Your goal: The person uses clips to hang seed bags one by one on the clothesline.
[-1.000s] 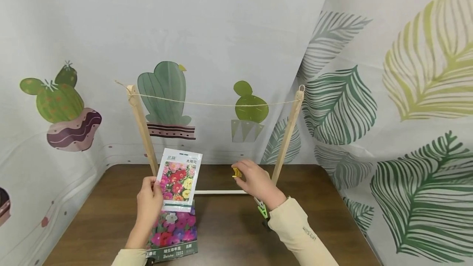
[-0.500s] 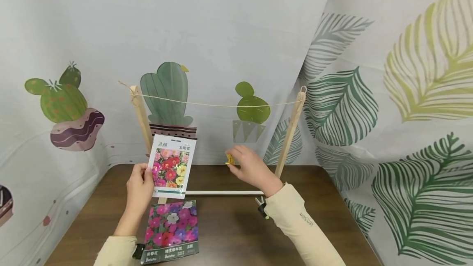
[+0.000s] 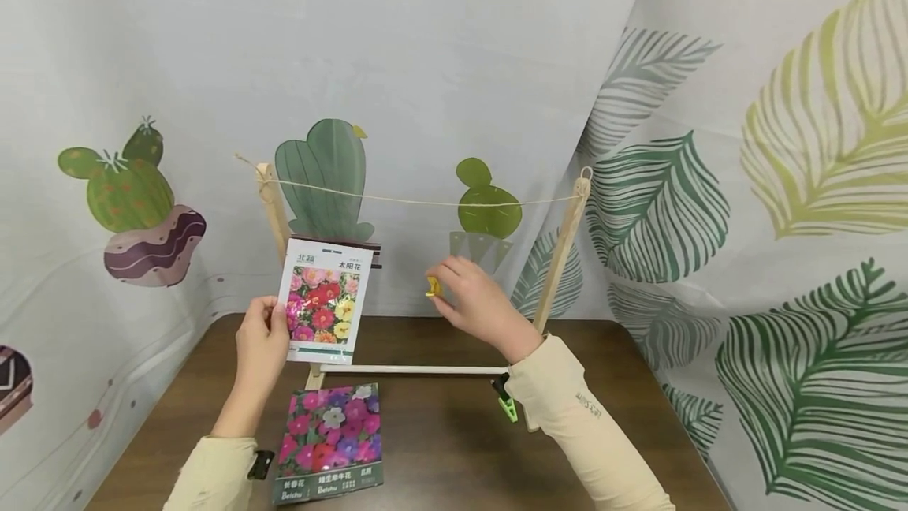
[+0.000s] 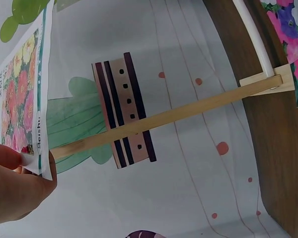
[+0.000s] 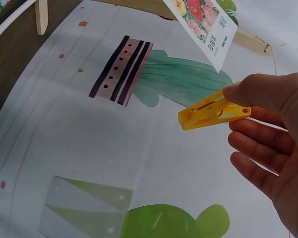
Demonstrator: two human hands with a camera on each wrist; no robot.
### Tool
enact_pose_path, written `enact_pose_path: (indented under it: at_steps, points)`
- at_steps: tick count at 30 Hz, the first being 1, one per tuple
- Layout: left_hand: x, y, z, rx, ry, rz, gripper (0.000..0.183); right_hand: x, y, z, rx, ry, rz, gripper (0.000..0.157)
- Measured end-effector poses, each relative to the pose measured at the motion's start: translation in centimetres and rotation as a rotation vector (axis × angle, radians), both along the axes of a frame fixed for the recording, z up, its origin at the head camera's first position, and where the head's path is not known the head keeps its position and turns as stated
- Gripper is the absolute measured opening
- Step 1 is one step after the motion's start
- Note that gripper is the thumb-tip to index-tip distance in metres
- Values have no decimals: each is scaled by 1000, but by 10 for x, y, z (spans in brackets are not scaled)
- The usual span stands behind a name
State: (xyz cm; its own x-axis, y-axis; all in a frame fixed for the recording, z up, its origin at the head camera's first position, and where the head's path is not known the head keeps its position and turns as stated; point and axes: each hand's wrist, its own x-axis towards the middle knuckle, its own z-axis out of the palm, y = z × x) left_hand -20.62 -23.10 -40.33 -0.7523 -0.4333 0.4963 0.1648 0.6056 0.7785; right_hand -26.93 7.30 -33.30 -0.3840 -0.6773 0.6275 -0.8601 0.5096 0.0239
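My left hand [image 3: 261, 337] pinches the left edge of a white seed packet [image 3: 325, 302] printed with red, pink and yellow flowers. The packet is held upright in the air, below the left part of a thin string [image 3: 426, 201]. In the right wrist view, my right hand [image 5: 273, 129] pinches a yellow clothespin [image 5: 213, 113] between thumb and fingers, its jaws together and pointing away from the hand. In the head view the clothespin is right of the packet, apart from it and lower than the string.
Two wooden posts [image 3: 560, 255] hold the string, joined low down by a white rod [image 3: 418, 370]. More seed packets [image 3: 329, 444] with purple and pink flowers lie overlapping on the brown table [image 3: 440, 448]. A green clothespin [image 3: 507, 408] shows by the right sleeve.
Both hands have risen and shifted left, carrying the packet and the yellow clothespin up toward the string. The packets on the table are now uncovered in the head view.
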Motion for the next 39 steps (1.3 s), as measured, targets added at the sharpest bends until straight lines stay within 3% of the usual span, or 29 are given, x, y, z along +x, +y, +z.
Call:
enact_pose_path:
  at_steps: [12, 29, 39]
  points:
    - [-4, -2, 14, 6, 9, -2, 17, -3, -5, 33, -27, 87, 28, 28]
    - [-9, 1, 30, 42, 48, -43, 20, -1, -32, 77, -25, 139, 70, 28]
    - [-15, 1, 35, 50, 71, -56, 19, -6, -43, 107, -59, 72, 123, 28]
